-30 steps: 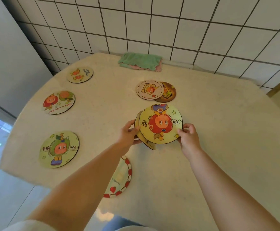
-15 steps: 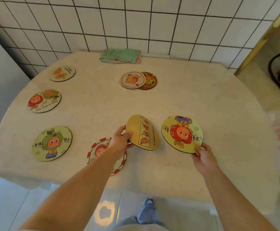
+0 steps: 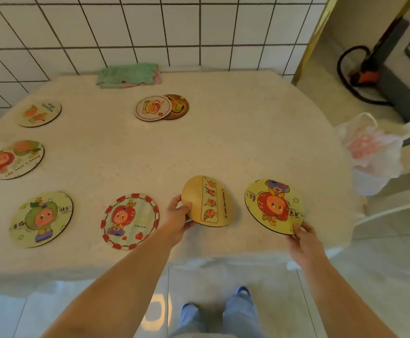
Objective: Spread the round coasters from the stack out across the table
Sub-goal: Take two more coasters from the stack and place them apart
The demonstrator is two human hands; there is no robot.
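Note:
My left hand (image 3: 178, 217) grips the left edge of a tan coaster (image 3: 210, 201) with a strip of small figures, held tilted above the table's front. My right hand (image 3: 301, 239) pinches the near rim of a yellow coaster with a red apple figure (image 3: 273, 205) at the front right, low over or on the table. Spread flat on the table are a red-bordered coaster (image 3: 130, 221), a green-figure coaster (image 3: 41, 218), a two-fruit coaster (image 3: 16, 159), a pale coaster (image 3: 39, 113), and two overlapping coasters (image 3: 153, 108) at the back middle.
The cream table (image 3: 223, 147) stands against a white tiled wall. A folded green cloth (image 3: 128, 74) lies at its back edge. A plastic bag (image 3: 372, 152) hangs off a white chair at the right. My feet show on the floor below the front edge.
My right hand has carried the apple-figure coaster off the held stack and out to the right. My left hand keeps the tan coaster. The view has shifted right.

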